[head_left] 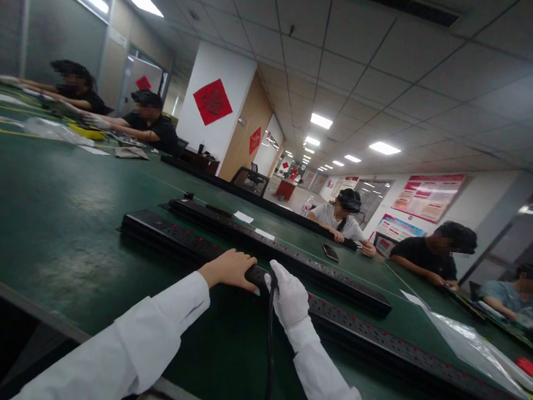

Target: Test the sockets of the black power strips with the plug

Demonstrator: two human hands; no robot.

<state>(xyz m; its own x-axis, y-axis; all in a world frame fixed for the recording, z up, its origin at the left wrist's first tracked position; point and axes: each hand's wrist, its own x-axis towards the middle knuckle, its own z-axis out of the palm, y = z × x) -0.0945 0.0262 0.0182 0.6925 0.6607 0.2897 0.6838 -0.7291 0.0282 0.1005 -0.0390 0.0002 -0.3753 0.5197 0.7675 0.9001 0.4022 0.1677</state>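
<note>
Green matting covers the long workbench (51,227), and right at its near edge two white sleeves reach in. Left hand (230,268), bare, lies curled over the top of the long black power strip (170,235), fingers draped down its far side. Right hand (288,295), in a white glove, presses on the same strip just beside it, fingers closed down, with a black cable (270,354) running between the wrists. Beyond, a second strip (289,257) lies parallel. Further off, a phone (330,252) sits flat, and seated workers line both sides.
</note>
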